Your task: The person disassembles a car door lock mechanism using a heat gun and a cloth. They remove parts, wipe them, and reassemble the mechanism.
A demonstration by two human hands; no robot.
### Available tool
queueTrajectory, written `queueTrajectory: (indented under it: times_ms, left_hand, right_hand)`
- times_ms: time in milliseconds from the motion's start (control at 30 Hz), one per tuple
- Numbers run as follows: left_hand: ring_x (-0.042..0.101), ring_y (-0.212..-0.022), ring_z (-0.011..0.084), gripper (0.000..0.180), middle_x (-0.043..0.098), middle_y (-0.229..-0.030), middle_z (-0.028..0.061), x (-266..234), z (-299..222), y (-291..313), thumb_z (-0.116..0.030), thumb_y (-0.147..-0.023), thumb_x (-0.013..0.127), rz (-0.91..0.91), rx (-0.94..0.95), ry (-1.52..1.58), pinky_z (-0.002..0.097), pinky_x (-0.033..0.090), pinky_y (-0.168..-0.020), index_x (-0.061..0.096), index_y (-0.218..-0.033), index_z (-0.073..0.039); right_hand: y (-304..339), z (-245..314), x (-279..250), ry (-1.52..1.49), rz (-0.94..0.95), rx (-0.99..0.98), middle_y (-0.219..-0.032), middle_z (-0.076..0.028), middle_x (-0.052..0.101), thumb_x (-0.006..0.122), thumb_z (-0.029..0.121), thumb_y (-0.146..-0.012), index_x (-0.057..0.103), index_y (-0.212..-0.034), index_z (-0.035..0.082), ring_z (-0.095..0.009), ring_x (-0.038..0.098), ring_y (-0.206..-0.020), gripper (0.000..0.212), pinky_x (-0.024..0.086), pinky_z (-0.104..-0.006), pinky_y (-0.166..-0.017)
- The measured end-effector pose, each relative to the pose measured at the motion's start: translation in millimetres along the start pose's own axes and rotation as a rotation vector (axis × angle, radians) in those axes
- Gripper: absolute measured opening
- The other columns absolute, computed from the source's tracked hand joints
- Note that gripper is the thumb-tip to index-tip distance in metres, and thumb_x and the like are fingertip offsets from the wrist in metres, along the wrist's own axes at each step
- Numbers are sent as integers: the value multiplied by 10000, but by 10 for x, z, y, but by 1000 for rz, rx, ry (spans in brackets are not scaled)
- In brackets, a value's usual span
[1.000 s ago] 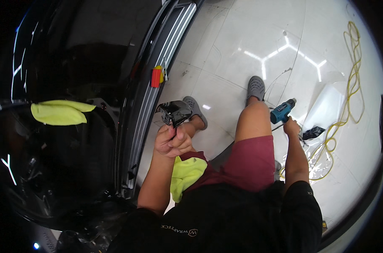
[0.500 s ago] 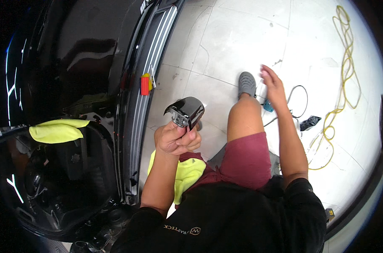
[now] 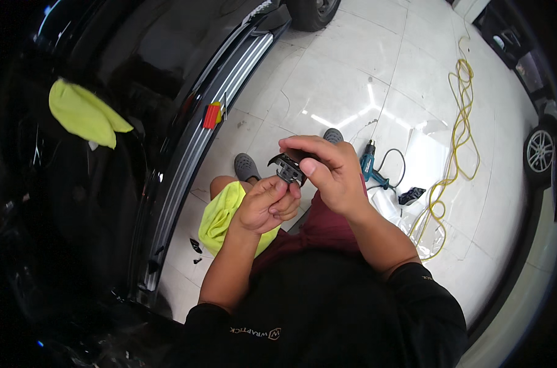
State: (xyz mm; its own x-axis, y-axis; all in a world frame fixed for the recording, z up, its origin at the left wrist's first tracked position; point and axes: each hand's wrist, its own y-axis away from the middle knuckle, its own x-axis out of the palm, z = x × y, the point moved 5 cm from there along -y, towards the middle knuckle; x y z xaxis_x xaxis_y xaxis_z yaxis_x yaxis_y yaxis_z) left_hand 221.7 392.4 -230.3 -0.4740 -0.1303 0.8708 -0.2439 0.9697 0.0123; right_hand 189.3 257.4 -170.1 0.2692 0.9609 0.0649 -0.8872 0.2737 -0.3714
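Black plastic trim part, curved, w/ a glossy shell (image 3: 289, 167), now sits between both hands at chest height, above the lap. That is the change: half a sec ago only the left hand (image 3: 267, 205) held it up, while the right hand (image 3: 327, 175) was stretched out to the floor by the teal heat gun w/ black cord (image 3: 370, 165). Right hand has since come back in and closed over the top of the part, fingers curled round its far edge, thumb on the near side. Left hand grips from below, fingers bunched tight, thumb pressed up on the underside. Neither hand is free.

Heat gun now lies on the white glossy floor tiles (image 3: 327, 92), just beside the right knee, apart from both hands. Reads as tool put down, two-handed work on the part begun; prob. fine fingertip handling, exact contact pts hidden by fingers.

Other: lime-yellow cloth (image 3: 220, 218) on left thigh, touching left forearm. Second yellow cloth (image 3: 82, 113) draped inside the open black car (image 3: 137, 73). Small red-and-yellow block (image 3: 212, 115) on the silver sill strip (image 3: 199, 135). Yellow coiled cable (image 3: 456, 135) well off to the right.
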Motion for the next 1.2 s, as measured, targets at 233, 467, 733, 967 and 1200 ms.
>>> queueTrajectory:
  times_ms: [233, 467, 733, 967, 1200]
  left_hand:
    - [280, -509, 57, 312, 329, -578, -47, 175, -91, 367, -254, -1026, 401, -35, 60, -70, 220, 246, -486, 576, -1021, 4]
    - [279, -510, 53, 301, 337, -583, -51, 161, -62, 485, -254, -1028, 397, -113, 90, -95, 214, 251, -488, 571, -996, -11]
    - [272, -478, 53, 287, 325, -551, -49, 69, 31, 439, -242, -1028, 390, -137, 54, 30, 210, 243, -462, 560, -991, -14]
    - [263, -472, 52, 292, 318, -545, -48, 177, 5, 388, -238, -1032, 375, -82, 80, 44, 211, 234, -456, 559, -990, -16]
    - [260, -473, 49, 289, 315, -542, -51, 151, 60, 407, -243, -1032, 374, -165, 82, 40, 207, 232, -460, 562, -996, -27]
  right_hand:
    - [40, 251, 317, 61, 123, -118, -1071, -179, 651, 591, 219, -897, 613, -1150, -40, -237, 637, -964, 363, 488, -317, -848]
    - [76, 232, 414, 153, 164, -32, -1088, -155, 655, 548, 257, -938, 604, -1166, -39, -220, 632, -991, 378, 494, -319, -868]
    - [160, 159, 381, -25, 169, 291, -1174, -140, 617, 499, 222, -971, 561, -1239, -36, -175, 589, -1026, 378, 461, -290, -889]
    - [182, 47, 393, -22, 151, -13, -1183, -155, 612, 454, 438, -972, 493, -1312, -32, -124, 621, -814, 581, 490, -238, -700]
    - [180, 84, 402, 153, 134, 86, -1083, -132, 651, 469, 345, -964, 519, -1280, -15, -109, 608, -744, 482, 466, -206, -608]
